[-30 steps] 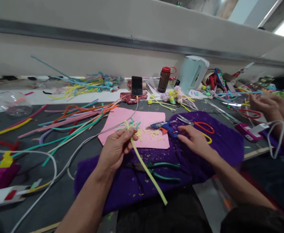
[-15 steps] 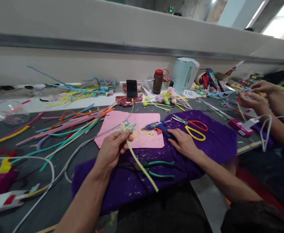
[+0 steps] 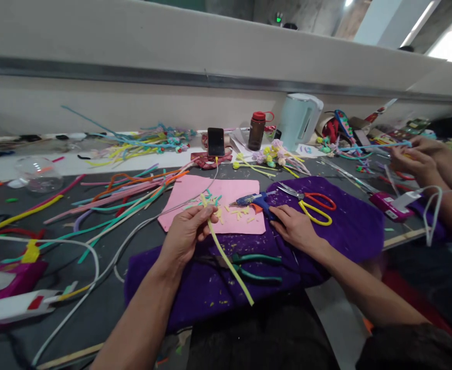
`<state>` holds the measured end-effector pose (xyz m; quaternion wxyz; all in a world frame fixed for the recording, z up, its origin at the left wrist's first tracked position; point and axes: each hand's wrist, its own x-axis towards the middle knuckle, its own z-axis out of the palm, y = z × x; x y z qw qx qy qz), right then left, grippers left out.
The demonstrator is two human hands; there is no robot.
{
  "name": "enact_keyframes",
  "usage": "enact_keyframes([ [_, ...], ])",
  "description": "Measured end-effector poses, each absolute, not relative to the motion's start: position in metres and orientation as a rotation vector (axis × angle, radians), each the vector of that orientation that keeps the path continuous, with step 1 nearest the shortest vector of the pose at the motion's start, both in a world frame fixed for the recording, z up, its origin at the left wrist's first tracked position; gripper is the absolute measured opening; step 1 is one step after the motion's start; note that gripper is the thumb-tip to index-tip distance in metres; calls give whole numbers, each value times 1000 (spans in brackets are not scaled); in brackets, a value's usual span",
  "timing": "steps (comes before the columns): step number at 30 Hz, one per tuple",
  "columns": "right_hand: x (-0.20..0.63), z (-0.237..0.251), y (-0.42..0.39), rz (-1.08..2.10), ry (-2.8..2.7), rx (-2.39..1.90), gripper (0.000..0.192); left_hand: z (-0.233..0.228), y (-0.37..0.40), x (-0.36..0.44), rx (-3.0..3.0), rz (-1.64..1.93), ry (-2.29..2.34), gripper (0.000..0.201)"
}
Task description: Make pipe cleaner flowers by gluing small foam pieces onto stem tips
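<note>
My left hand [image 3: 192, 226] pinches a pale yellow pipe cleaner [image 3: 231, 267] between thumb and fingers, its long end slanting down to the right. Its upper end lies over a pink sheet [image 3: 175, 198] scattered with short yellow and teal cut pieces [image 3: 242, 212]. My right hand [image 3: 293, 224] is closed round the handle of a blue glue gun [image 3: 262, 203] with an orange trigger, its nozzle pointing left over the sheet. Green-handled pliers [image 3: 258, 278] lie below on a purple cloth [image 3: 349, 231]. Scissors [image 3: 315, 204] with red and yellow handles lie beyond my right hand.
Loose coloured pipe cleaners [image 3: 121, 198] and a white cable [image 3: 94, 267] spread across the left. Behind stand a phone [image 3: 215, 141], a brown bottle [image 3: 256, 132] and a pale blue kettle [image 3: 300, 119]. At right, another person's hands [image 3: 418, 154] hold a blue strip.
The view has shifted slightly, moving the scene to the right. Both my hands keep their holds. The other person's blue strip now stretches out straighter to the left.
</note>
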<state>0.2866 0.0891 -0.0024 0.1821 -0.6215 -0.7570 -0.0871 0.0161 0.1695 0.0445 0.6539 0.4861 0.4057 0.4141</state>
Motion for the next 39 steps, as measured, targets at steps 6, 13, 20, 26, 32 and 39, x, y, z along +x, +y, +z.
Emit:
enact_keyframes([
  [6, 285, -3, 90, -281, -2156, -1784, 37, 44, 170, 17, 1116, 914, 914, 24],
  [13, 279, 26, 87, -274, -2015, -1760, 53, 46, 166, 16, 1147, 824, 904, 27],
  [20, 238, 72, 131, 831, -1873, -1302, 23, 45, 159, 18, 1194, 662, 927, 33],
  [26, 203, 62, 160, 1406, -1681, -1116, 21, 42, 159, 19, 1234, 585, 910, 32],
  [32, 202, 53, 158, 1460, -1586, -1026, 18, 43, 157, 22, 1282, 555, 927, 30],
  [39, 215, 44, 154, 1546, -1453, -969, 20, 45, 153, 24, 1229, 505, 898, 32],
])
